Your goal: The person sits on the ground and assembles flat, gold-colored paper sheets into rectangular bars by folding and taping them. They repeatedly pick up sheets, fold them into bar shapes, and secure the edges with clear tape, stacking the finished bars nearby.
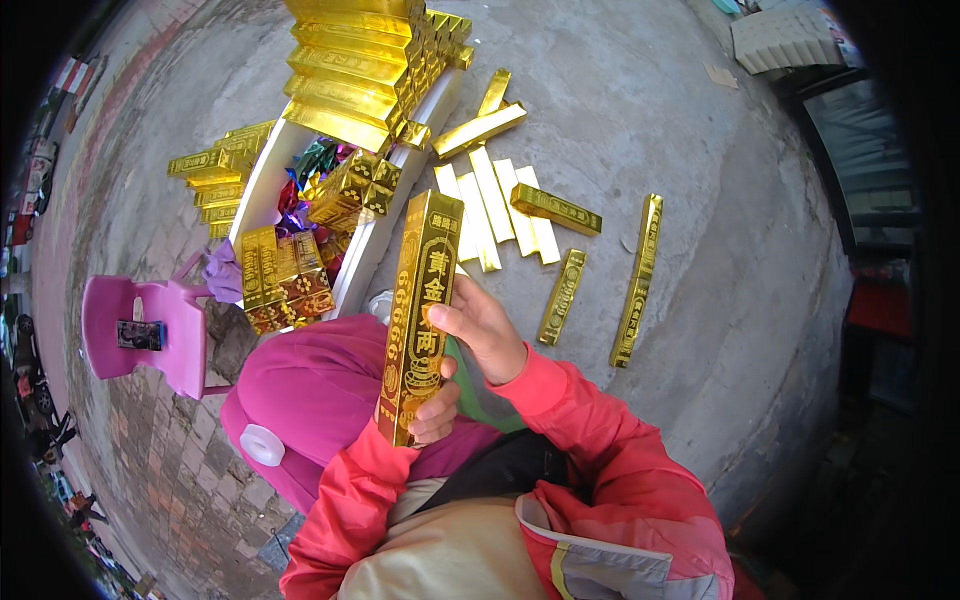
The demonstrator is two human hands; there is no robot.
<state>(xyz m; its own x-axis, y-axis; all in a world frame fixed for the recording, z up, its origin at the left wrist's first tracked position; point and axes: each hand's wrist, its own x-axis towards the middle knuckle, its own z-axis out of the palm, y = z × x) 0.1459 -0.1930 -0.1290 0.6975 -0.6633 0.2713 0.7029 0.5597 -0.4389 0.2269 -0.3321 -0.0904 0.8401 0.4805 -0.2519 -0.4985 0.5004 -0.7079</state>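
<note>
A long gold paper box (422, 300) with dark printed characters stands tilted in front of my lap. Near its lower end, the fingers of my left hand (437, 405) wrap round the edge. My right hand (485, 325) grips the box higher up, its thumb lying across the printed face. Beyond my hands, several plain gold strips (490, 195) lie side by side on the ground. A darker printed gold box (556, 209) rests across their right ends. Two more lie farther right: a short box (562, 297) and a long thin box (636, 280).
A white foam box (350, 290) holds printed gold boxes and coloured foil. Stacked gold bars (350, 75) rise over its far end, and another gold stack (222, 170) stands left of it. At left is a pink plastic chair (185, 335) with a small dark packet on it.
</note>
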